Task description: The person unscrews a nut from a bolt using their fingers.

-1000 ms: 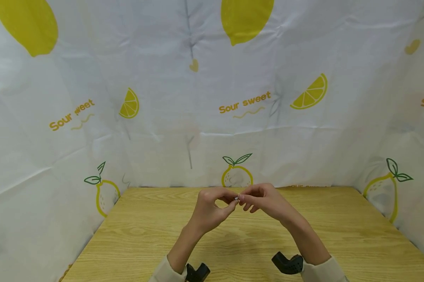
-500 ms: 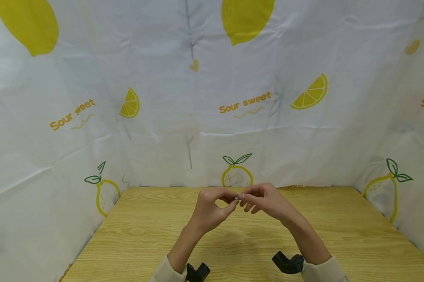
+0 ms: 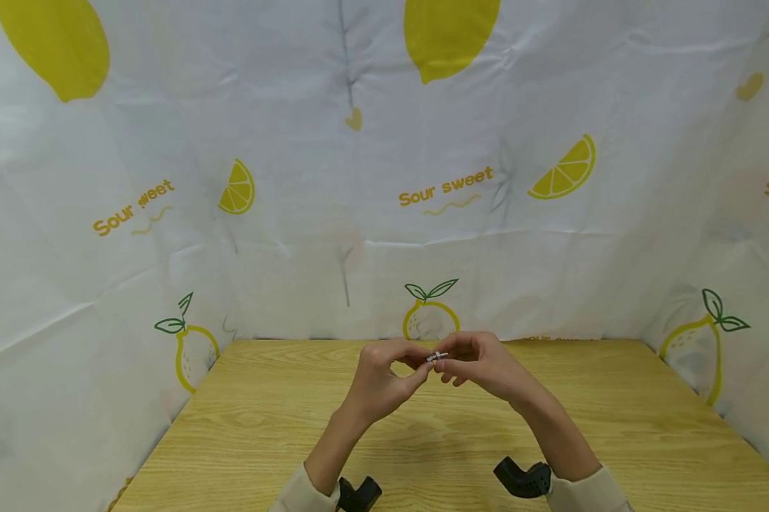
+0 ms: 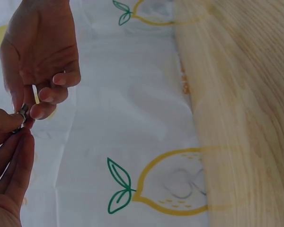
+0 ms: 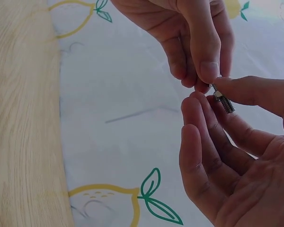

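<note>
Metal bolt [image 5: 227, 105], prob. w/ nut [image 5: 218, 95], in fingertip pinch of L hand [image 3: 378, 382] & R hand [image 3: 488, 365]

Left hand [image 3: 375, 382], right hand [image 3: 487, 366] — both pinching, fingertips close together — forearms [image 3: 337, 444] slanting inward.

Head view was evenly lit, w/ faint shadow on tbl [image 3: 423, 437]; wrist views were dimmer, hazier.
</note>
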`<state>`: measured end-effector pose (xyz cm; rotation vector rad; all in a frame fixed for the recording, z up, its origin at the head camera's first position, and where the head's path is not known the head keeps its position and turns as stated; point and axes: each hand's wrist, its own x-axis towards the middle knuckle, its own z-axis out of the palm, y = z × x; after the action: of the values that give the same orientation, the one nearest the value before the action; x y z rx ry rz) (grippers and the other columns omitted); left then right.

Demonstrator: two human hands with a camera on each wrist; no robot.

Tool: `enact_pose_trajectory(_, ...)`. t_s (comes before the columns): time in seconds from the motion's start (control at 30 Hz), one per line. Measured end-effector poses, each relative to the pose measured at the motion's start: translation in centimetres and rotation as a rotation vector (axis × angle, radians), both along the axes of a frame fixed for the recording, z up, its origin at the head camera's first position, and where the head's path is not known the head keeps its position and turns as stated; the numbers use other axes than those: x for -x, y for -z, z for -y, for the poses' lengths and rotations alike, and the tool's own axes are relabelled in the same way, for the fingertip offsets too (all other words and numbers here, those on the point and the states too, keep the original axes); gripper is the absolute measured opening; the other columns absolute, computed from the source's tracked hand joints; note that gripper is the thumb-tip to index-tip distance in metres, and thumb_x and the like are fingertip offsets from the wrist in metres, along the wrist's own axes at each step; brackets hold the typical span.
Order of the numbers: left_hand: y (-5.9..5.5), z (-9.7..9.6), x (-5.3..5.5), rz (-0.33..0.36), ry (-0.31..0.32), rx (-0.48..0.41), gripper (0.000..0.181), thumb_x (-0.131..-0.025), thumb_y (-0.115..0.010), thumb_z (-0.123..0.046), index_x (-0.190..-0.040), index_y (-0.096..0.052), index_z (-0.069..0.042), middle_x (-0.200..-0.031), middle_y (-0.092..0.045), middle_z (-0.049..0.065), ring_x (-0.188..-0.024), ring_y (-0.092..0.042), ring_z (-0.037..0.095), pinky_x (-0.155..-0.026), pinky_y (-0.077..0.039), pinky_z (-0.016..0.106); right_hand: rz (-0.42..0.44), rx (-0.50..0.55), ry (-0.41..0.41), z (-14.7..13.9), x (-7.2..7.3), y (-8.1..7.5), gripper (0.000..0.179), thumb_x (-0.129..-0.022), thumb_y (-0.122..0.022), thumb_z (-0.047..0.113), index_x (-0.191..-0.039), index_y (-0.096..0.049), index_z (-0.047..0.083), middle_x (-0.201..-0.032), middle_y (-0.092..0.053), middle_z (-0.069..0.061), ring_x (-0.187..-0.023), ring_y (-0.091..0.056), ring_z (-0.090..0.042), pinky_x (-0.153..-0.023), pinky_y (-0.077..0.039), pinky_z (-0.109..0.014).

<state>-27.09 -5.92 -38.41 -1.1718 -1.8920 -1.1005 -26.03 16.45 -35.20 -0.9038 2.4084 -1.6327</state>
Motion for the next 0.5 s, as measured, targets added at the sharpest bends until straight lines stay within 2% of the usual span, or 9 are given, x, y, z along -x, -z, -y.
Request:
enact_pose_trajectory(0.13,-0.01,0.03,0.01,-0.003,-0.012,-0.003,0.010,-0.089,-0.079,-0.004,-0.098,-0.080,-0.010,-0.087,-0.080,0.003,-0.075,-0.075,0.007,-0.069,-0.059,0.014,0.012,-0.032,0.022,0.07,-0.10,-0.14,0.032,-0.102,-0.066,0.023,-0.120,-0.069,-0.004,-0.100,-0.074,-0.018,-0.082,-0.073,-0.018,-0.073,-0.063,-0.035)
enact_pose_trajectory(0.37,-0.11,-0.06,-0.15,0.024,-0.024,-0.007,0.009,-0.089,-0.079,-0.004,-0.096,-0.079,-0.009,-0.085,-0.079,0.003,-0.074,-0.075,0.007,-0.068,-0.060,0.017,0.032,-0.056,0.021,0.02,-0.19,-0.28,0.033,-0.105,-0.061,0.027,-0.111,-0.073,-0.003,-0.097,-0.074,-0.014,-0.083,-0.073,-0.020,-0.076,-0.064,-0.042)
enact_pose_trajectory(0.5,-0.17,-0.03,-0.13,0.014,-0.014,-0.014,0.009,-0.089,-0.078,-0.004,-0.096,-0.079,-0.010,-0.085,-0.080,0.003,-0.073,-0.075,0.007,-0.068,-0.061,0.019,0.016,-0.041,0.012,0.00,-0.18,-0.32,0.030,-0.104,-0.063,0.024,-0.112,-0.071,-0.004,-0.097,-0.073,-0.016,-0.082,-0.072,-0.017,-0.074,-0.064,-0.038)
